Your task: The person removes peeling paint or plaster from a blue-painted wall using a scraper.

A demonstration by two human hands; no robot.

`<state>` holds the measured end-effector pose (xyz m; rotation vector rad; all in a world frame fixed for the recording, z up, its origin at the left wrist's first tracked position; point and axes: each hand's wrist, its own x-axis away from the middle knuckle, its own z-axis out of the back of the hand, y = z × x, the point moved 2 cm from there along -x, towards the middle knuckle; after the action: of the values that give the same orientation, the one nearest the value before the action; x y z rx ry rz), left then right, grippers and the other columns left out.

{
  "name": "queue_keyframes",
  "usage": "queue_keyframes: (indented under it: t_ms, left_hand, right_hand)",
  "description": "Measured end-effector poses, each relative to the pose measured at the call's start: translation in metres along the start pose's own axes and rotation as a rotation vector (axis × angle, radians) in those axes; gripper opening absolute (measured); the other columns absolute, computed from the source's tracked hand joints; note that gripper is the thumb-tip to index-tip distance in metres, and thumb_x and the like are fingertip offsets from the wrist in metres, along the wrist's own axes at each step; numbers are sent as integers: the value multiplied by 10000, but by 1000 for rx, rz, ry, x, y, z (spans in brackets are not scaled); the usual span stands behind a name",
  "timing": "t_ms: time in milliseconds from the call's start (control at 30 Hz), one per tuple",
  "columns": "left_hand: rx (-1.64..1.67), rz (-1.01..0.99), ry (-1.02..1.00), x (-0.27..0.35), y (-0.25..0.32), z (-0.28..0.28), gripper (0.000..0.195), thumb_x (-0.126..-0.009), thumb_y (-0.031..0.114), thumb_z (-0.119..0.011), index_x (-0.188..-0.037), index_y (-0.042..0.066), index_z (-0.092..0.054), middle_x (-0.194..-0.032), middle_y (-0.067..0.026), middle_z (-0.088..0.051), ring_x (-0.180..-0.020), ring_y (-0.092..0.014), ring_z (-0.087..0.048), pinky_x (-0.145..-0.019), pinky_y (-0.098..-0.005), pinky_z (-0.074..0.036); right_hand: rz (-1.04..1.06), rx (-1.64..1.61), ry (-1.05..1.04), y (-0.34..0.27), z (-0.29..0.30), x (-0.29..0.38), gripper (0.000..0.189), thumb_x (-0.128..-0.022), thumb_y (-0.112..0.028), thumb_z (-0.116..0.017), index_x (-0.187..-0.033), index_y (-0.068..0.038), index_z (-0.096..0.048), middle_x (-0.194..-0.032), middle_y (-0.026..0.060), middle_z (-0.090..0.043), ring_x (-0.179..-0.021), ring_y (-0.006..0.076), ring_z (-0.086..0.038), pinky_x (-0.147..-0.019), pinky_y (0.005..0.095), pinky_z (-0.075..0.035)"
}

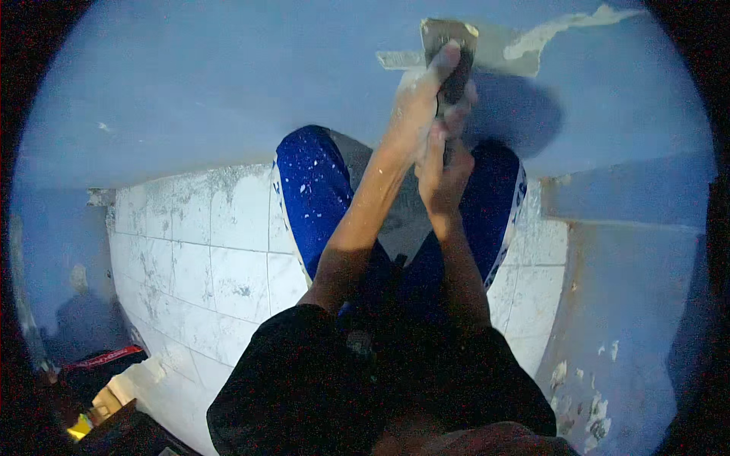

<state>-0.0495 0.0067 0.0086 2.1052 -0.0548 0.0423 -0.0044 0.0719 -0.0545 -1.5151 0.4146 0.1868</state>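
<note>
My left hand (430, 94) is dusted white and grips a dark handheld tool (456, 71) with a flared, light-edged flat end; its exact kind cannot be told. The flared end lies over the blue-painted wall (256, 74), beside a grey-white bare patch (507, 54) with a jagged edge. A pale strip (399, 60) shows left of the tool. Just below the left hand, my right hand (447, 176) closes around the tool's lower part, which the fingers mostly hide.
My knees in blue, paint-flecked trousers are bent near the wall. Dusty white floor tiles (239, 222) lie on both sides. A blue ledge (633, 194) stands at the right, with flaking paint lower down. At the lower left are a dark item with a red edge (105, 357) and a yellowish object (105, 402).
</note>
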Motion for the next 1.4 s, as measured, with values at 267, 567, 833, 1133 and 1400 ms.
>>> queue_keyframes:
  t_ms: [267,567,833,1133,1400]
  left_hand:
    - [-76,-68,-35,-5,-30,7,521,-855,502,-472,-684,13,-530,-501,-31,-463,-328,-87,-374,-294,-217,-273]
    - [-54,56,-135,-1,-36,17,528,-879,502,-422,-669,26,-514,-490,-19,-445,-314,-82,-344,-293,-219,-268]
    - [-97,47,-93,-1,-37,21,546,-866,532,-424,-656,36,-514,-452,-6,-410,-303,-78,-322,-299,-217,-275]
    - [-211,-40,-27,-1,-24,14,569,-837,572,-446,-679,32,-535,-482,-16,-450,-325,-98,-372,-318,-230,-286]
    - [52,-10,-152,2,28,-8,476,-811,514,-538,-710,50,-506,-541,-29,-484,-369,-76,-412,-301,-194,-291]
  right_hand:
    - [-19,-66,8,45,13,8,216,-909,-225,-464,-858,-28,-538,-562,-15,-484,-456,57,-458,-390,219,-334]
    - [29,67,32,60,11,21,203,-903,-231,-478,-861,-39,-529,-562,-12,-488,-461,59,-461,-404,229,-340]
    - [-159,-48,3,50,7,23,188,-885,-158,-490,-951,-2,-572,-913,96,-603,-812,181,-581,-723,301,-452]
    - [-224,-35,-30,39,2,18,265,-898,-205,-475,-1029,12,-556,-782,81,-597,-679,143,-556,-603,296,-443]
    - [32,-51,10,-4,-3,-12,211,-897,-216,-498,-859,-14,-546,-615,12,-514,-489,70,-458,-423,239,-351]
